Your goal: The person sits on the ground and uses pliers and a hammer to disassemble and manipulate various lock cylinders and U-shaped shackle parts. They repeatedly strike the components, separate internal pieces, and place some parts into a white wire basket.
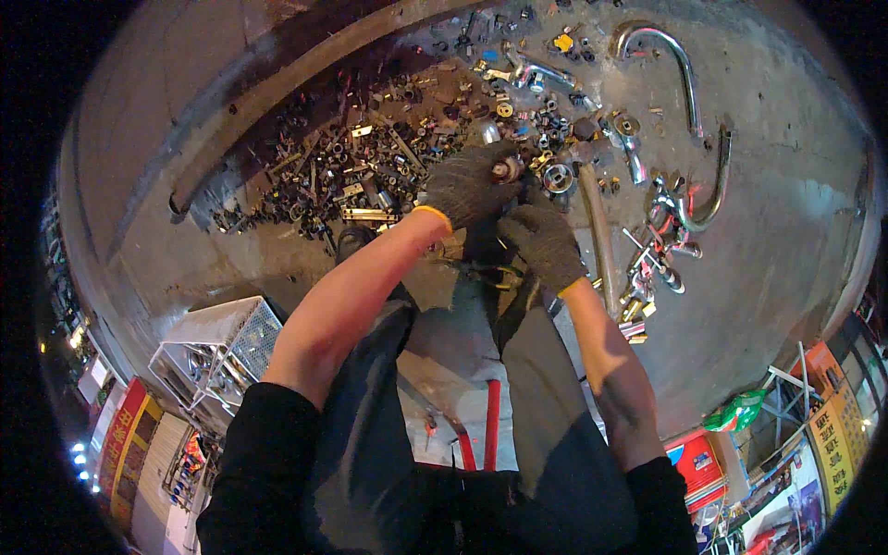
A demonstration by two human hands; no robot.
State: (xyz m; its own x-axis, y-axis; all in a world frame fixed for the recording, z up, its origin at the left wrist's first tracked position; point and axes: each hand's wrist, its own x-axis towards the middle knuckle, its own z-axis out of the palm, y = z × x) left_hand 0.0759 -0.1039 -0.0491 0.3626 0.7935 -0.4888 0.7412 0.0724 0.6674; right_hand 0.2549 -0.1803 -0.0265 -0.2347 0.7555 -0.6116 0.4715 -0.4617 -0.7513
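Note:
Both my hands wear dark knit gloves with yellow cuffs and are close together over the floor. My left hand (470, 187) is closed round a small, round metal part (506, 169), whose dull reddish end shows at the fingertips. Right beside it, my right hand (544, 242) has its fingers curled in toward the left one. What it grips, if anything, is hidden. Below the hands, near my shoe, a dark tool-like thing with yellow-green parts (507, 276) is partly covered. Ahead and left spreads a heap of small metal parts (370, 157).
A long bar (599, 236) lies right of my hands. Bent chrome pipes (689, 83) and shiny fittings (661, 231) lie further right. A curved hose or pipe (231, 116) borders the heap's far left. A white wire rack (222, 342) stands left. Red metal legs (492, 421) show between my knees.

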